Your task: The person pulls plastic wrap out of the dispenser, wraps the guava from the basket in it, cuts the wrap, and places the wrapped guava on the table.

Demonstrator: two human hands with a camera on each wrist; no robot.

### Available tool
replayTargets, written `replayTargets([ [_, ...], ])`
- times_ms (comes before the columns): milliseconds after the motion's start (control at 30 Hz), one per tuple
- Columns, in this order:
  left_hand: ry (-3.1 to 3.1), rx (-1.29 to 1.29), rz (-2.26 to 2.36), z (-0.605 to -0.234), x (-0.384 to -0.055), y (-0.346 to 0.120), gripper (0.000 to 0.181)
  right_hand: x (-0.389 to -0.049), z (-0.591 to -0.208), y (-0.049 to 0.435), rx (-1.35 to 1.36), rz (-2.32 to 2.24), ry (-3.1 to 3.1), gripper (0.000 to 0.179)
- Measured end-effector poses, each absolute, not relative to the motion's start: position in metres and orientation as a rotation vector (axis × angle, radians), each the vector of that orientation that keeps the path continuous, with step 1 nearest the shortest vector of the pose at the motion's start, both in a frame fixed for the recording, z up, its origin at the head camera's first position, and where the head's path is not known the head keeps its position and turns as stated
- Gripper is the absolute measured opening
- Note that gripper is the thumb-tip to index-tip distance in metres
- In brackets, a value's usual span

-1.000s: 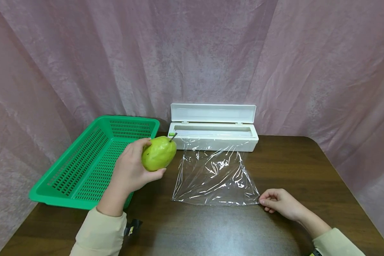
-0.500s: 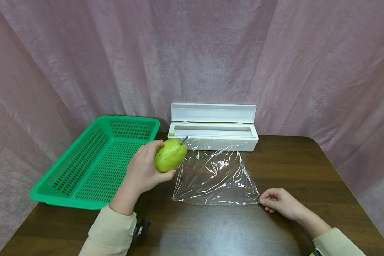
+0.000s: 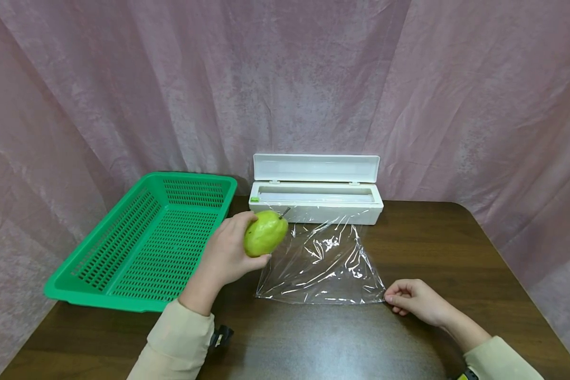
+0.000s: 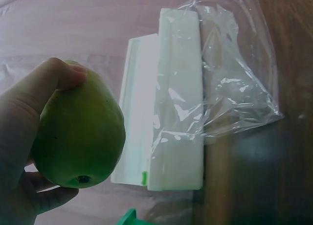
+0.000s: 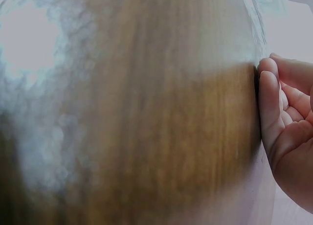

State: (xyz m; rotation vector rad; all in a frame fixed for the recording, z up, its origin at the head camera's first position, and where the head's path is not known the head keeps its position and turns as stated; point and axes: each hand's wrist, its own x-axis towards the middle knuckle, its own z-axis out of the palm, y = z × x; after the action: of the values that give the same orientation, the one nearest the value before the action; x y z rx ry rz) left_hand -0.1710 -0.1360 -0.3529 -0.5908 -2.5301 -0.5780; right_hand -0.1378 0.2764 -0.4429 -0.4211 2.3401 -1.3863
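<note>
Clasping the green pear are left fingers; right fingers pinch clear film by a corner.

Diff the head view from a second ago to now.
Left hand carried the green fruit rightward, so it now overlaps the left edge of the clear film in view. Nothing grabbed or released. Unchanged: right hand pinching the film's corner, open white box, green basket.
</note>
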Motion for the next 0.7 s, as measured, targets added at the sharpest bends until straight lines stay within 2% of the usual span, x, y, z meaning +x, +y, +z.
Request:
replayTargets([
  [700,-2.651,-0.61,-0.635,-0.376,-0.188,-0.113,0.078,-0.138,-0.443,0.276,-0.424,-1.401,2.331,0.022],
])
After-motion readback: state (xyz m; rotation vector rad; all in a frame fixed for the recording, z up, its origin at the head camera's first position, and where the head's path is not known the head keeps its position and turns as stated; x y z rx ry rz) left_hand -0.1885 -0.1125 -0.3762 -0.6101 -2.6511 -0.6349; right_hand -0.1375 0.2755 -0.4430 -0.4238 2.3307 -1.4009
